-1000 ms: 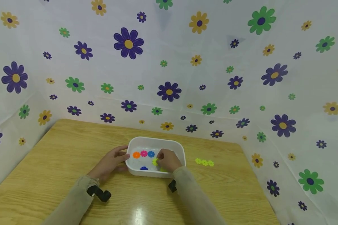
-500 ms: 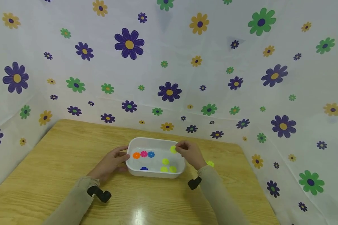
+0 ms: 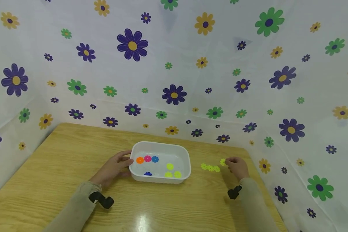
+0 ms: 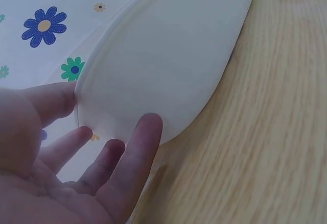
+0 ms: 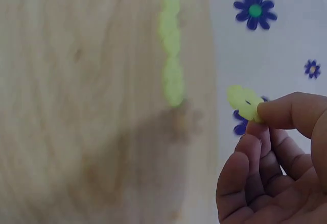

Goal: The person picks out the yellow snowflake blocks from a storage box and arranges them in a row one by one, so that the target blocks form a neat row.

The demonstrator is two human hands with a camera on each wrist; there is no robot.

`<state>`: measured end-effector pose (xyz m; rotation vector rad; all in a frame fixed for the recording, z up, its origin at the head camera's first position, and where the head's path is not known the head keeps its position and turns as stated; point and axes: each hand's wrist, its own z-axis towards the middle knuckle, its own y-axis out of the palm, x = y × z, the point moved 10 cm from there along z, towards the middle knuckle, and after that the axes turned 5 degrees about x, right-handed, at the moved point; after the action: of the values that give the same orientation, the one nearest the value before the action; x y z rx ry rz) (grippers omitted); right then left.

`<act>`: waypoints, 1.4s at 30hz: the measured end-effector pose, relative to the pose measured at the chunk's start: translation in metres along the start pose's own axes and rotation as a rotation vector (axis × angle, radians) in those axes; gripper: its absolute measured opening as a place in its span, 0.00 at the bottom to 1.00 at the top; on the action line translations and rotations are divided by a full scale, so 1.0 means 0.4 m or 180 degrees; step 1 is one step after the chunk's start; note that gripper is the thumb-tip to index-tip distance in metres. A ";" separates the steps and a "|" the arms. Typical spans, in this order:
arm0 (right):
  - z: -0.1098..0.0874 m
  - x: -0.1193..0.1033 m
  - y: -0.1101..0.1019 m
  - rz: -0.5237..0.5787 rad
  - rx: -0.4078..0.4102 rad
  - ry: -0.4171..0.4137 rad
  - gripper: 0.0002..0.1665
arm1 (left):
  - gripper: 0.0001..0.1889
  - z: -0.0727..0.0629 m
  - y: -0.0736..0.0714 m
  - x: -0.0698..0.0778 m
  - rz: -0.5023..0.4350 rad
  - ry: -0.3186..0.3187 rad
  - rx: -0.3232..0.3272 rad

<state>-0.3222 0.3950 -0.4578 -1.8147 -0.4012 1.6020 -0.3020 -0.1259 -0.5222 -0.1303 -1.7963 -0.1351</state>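
My right hand (image 3: 237,168) pinches a yellow flower-shaped disc (image 5: 244,101) between thumb and fingertips, with the other fingers curled below in the right wrist view. Just left of it on the table lies a row of several yellow flower-shaped discs (image 3: 210,168), end to end. At the left end of a white plastic basin (image 4: 153,66), my left hand (image 3: 114,166) touches the rim with its thumb and the outer wall with a fingertip. Inside the basin are an orange disc (image 3: 140,160), a pink disc (image 3: 148,158), two blue discs (image 3: 155,159) and several yellow discs (image 3: 169,166).
A wooden table (image 3: 75,145) bears the basin and the row. White cloth (image 3: 150,71) printed with flowers rises behind the table and at both sides. A black strap mount (image 3: 102,199) sits on each wrist.
My right hand has lifted a yellow disc from the basin and carried it right, past the far end of the row on the table. The left hand stays at the basin.
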 end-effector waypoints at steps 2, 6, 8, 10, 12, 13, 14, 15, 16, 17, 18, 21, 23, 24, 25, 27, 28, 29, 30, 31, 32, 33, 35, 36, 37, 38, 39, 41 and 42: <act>-0.007 0.032 -0.014 -0.0079 0.0017 0.0063 0.21 | 0.35 -0.001 0.000 0.001 0.0020 0.0014 -0.0010; -0.002 0.083 -0.017 -0.0209 0.0003 0.0178 0.21 | 0.36 0.001 0.000 0.000 0.0041 0.0043 -0.0031; 0.008 0.100 -0.008 -0.0256 -0.0034 0.0185 0.21 | 0.36 0.001 -0.002 -0.001 0.0035 0.0036 -0.0027; 0.018 0.111 0.004 -0.0297 -0.0071 0.0174 0.22 | 0.36 0.001 -0.004 -0.002 0.0036 0.0032 -0.0027; 0.024 0.118 0.014 -0.0321 -0.0087 0.0166 0.22 | 0.36 0.001 -0.004 -0.003 0.0021 0.0026 -0.0030; 0.026 0.122 0.019 -0.0323 -0.0088 0.0180 0.22 | 0.36 0.001 -0.003 -0.002 0.0014 0.0022 -0.0031; 0.026 0.124 0.024 -0.0319 -0.0106 0.0193 0.22 | 0.36 0.001 -0.002 -0.002 0.0008 0.0021 -0.0036; 0.026 0.126 0.028 -0.0318 -0.0110 0.0202 0.21 | 0.36 0.001 -0.001 -0.002 0.0008 0.0021 -0.0042; 0.026 0.128 0.032 -0.0310 -0.0115 0.0211 0.20 | 0.36 0.001 0.000 -0.003 0.0004 0.0019 -0.0045; 0.024 0.129 0.036 -0.0309 -0.0120 0.0218 0.19 | 0.36 0.001 0.000 -0.003 0.0000 0.0015 -0.0042; 0.023 0.129 0.039 -0.0317 -0.0128 0.0214 0.19 | 0.36 0.000 0.000 -0.004 0.0003 0.0011 -0.0036; 0.021 0.122 0.046 -0.0328 -0.0136 0.0166 0.17 | 0.36 0.002 -0.002 -0.006 0.0004 0.0006 -0.0015; 0.021 0.115 0.048 -0.0319 -0.0141 0.0143 0.17 | 0.35 0.003 -0.004 -0.006 -0.0003 0.0011 0.0001; 0.021 0.112 0.049 -0.0317 -0.0143 0.0135 0.17 | 0.35 0.003 -0.005 -0.006 -0.0005 0.0013 0.0004; 0.023 0.109 0.050 -0.0329 -0.0142 0.0128 0.16 | 0.35 0.004 -0.005 -0.006 -0.0008 0.0017 0.0006; 0.023 0.105 0.053 -0.0354 -0.0141 0.0131 0.16 | 0.35 0.004 -0.006 -0.006 -0.0008 0.0023 0.0004; 0.023 0.104 0.054 -0.0374 -0.0138 0.0141 0.15 | 0.35 0.003 -0.006 -0.005 -0.0007 0.0026 0.0001; 0.023 0.103 0.054 -0.0398 -0.0130 0.0148 0.15 | 0.35 0.003 -0.005 -0.004 -0.0005 0.0028 -0.0003; 0.022 0.101 0.055 -0.0417 -0.0125 0.0151 0.14 | 0.35 0.002 -0.005 -0.003 -0.0002 0.0027 -0.0004; 0.020 0.098 0.056 -0.0438 -0.0124 0.0145 0.14 | 0.35 0.001 -0.005 -0.003 -0.0001 0.0025 -0.0004; 0.018 0.095 0.056 -0.0444 -0.0119 0.0147 0.14 | 0.35 0.000 -0.005 -0.002 0.0003 0.0025 -0.0005; 0.016 0.091 0.056 -0.0443 -0.0117 0.0148 0.14 | 0.35 -0.001 -0.005 -0.001 0.0003 0.0023 -0.0003; 0.011 0.084 0.055 -0.0441 -0.0115 0.0134 0.15 | 0.35 -0.002 -0.005 0.000 0.0001 0.0018 -0.0005; 0.007 0.080 0.054 -0.0435 -0.0119 0.0123 0.15 | 0.35 -0.003 -0.005 0.001 0.0000 0.0015 -0.0008; 0.005 0.078 0.052 -0.0444 -0.0129 0.0105 0.15 | 0.36 -0.004 -0.005 0.002 0.0001 0.0016 -0.0011; 0.004 0.078 0.050 -0.0446 -0.0143 0.0094 0.16 | 0.36 -0.004 -0.004 0.003 0.0002 0.0017 -0.0012; 0.001 0.077 0.049 -0.0444 -0.0171 0.0081 0.16 | 0.36 -0.005 -0.004 0.003 0.0003 0.0018 -0.0009; -0.003 0.077 0.042 -0.0443 -0.0222 0.0059 0.17 | 0.35 -0.004 -0.004 0.003 0.0013 0.0012 -0.0003; -0.005 0.076 0.038 -0.0435 -0.0242 0.0052 0.18 | 0.35 -0.004 -0.004 0.002 0.0016 0.0002 0.0008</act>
<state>-0.3173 0.4027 -0.4907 -1.8144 -0.5730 1.4957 -0.3010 -0.1278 -0.5213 -0.1332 -1.7954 -0.1293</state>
